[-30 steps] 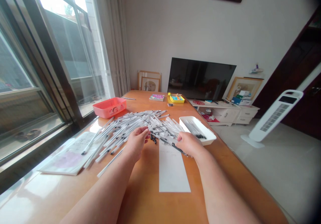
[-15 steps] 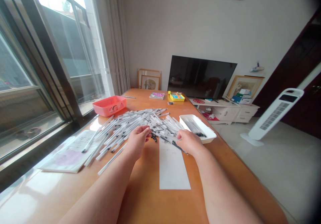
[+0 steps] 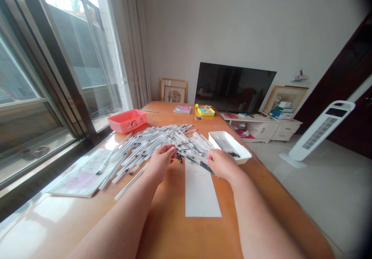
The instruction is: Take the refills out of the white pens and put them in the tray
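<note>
My left hand (image 3: 161,162) is closed in a pinch at the near edge of a heap of clear pen barrels (image 3: 139,149); what its fingertips hold is too small to make out. Small black pieces (image 3: 179,157) lie just beside those fingertips. On the right, my right hand (image 3: 221,163) is closed too, its fingers curled and partly hidden, so its contents do not show. Dark, thin pen refills (image 3: 207,167) lie close by it, across the top of a white paper strip (image 3: 202,197). Behind that hand stands a white tray (image 3: 244,156) with several dark-tipped refills inside.
A pink plastic box (image 3: 128,122) stands at the back left of the wooden table (image 3: 186,239). Some barrels rest on a booklet (image 3: 77,179) at left. Farther back are a magazine (image 3: 182,109) and a yellow box (image 3: 205,112). The table's right edge runs beyond the tray.
Both hands stay closed in nearly the same places. The view has shifted slightly; no object has visibly moved on the table.
</note>
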{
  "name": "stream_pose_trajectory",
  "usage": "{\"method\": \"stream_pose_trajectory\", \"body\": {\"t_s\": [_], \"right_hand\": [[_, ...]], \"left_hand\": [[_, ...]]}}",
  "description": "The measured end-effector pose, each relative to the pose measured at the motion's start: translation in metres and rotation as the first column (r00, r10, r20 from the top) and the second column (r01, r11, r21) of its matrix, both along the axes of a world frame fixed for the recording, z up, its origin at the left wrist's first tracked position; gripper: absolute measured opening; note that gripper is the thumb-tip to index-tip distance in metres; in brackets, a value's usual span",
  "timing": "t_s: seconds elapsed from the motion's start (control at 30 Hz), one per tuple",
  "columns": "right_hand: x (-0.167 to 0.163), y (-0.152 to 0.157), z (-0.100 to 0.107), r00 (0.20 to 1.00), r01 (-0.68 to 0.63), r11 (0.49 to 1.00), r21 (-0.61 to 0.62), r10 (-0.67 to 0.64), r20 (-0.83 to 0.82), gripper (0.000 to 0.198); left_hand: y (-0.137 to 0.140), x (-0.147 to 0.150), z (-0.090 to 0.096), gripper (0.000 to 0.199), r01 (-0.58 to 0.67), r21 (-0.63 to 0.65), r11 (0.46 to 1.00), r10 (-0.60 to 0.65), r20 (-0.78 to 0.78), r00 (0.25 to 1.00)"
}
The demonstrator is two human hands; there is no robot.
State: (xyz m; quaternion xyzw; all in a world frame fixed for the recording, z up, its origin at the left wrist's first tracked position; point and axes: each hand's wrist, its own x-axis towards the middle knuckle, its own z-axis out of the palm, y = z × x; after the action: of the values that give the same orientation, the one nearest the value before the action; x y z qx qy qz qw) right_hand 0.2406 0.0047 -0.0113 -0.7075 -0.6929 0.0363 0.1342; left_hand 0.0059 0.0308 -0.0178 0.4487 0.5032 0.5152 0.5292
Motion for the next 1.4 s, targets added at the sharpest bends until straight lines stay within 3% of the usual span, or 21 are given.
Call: {"method": "stream_pose_trajectory", "body": {"t_s": [0.1, 0.2, 0.3, 0.43, 0.63, 0.83, 0.93, 1.0, 1.1, 1.23, 1.4], "right_hand": [[0.002, -0.002, 0.001, 0.997, 0.014, 1.0, -0.008, -0.015, -0.077, 0.011], [0.001, -0.003, 0.0, 0.964, -0.023, 1.0, -0.016, 0.018, -0.267, 0.014], [-0.005, -0.003, 0.0, 0.877, -0.119, 0.993, -0.024, 0.094, -0.472, 0.016], [-0.016, -0.007, 0.004, 0.756, -0.24, 0.971, -0.004, 0.184, -0.628, 0.018], [-0.024, -0.012, 0.011, 0.613, -0.312, 0.95, -0.026, 0.181, -0.769, 0.018], [-0.021, -0.008, 0.014, 0.348, -0.176, 0.982, -0.066, -0.001, -0.938, 0.027], [-0.018, -0.006, 0.014, 0.168, -0.184, 0.982, -0.046, -0.015, -0.986, 0.026], [-0.016, -0.004, 0.013, 0.094, -0.186, 0.982, -0.025, -0.007, -0.996, 0.025], [-0.014, -0.001, 0.01, 0.076, -0.112, 0.994, 0.011, 0.019, -0.997, 0.024], [-0.016, 0.002, 0.008, 0.129, 0.0, 0.998, 0.056, 0.056, -0.99, 0.022], [-0.021, 0.002, 0.009, 0.175, -0.027, 0.996, 0.081, 0.084, -0.981, 0.024]], "left_hand": [[-0.001, 0.001, 0.0, 0.036, 0.006, 0.0, 1.0, -0.006, -0.002, 1.0], [-0.003, 0.003, 0.0, 0.036, 0.033, 0.01, 0.999, -0.033, 0.0, 0.999], [-0.006, 0.005, 0.0, 0.04, 0.114, 0.023, 0.993, -0.114, 0.021, 0.993], [-0.01, 0.009, 0.003, 0.047, 0.253, 0.047, 0.966, -0.256, 0.071, 0.964], [-0.01, 0.007, 0.002, 0.03, 0.344, 0.055, 0.937, -0.347, 0.256, 0.902], [-0.002, 0.004, 0.001, 0.023, 0.272, -0.008, 0.962, -0.243, 0.417, 0.876], [0.0, 0.002, 0.001, 0.022, 0.236, -0.039, 0.971, -0.197, 0.427, 0.883], [0.0, 0.001, 0.002, 0.022, 0.242, -0.04, 0.969, -0.207, 0.401, 0.892], [-0.004, -0.001, 0.004, 0.018, 0.297, 0.018, 0.955, -0.292, 0.256, 0.921], [-0.011, 0.002, 0.008, 0.011, 0.39, 0.111, 0.914, -0.386, -0.052, 0.921], [-0.015, 0.006, 0.009, 0.023, 0.469, 0.092, 0.878, -0.452, -0.16, 0.877]]}}
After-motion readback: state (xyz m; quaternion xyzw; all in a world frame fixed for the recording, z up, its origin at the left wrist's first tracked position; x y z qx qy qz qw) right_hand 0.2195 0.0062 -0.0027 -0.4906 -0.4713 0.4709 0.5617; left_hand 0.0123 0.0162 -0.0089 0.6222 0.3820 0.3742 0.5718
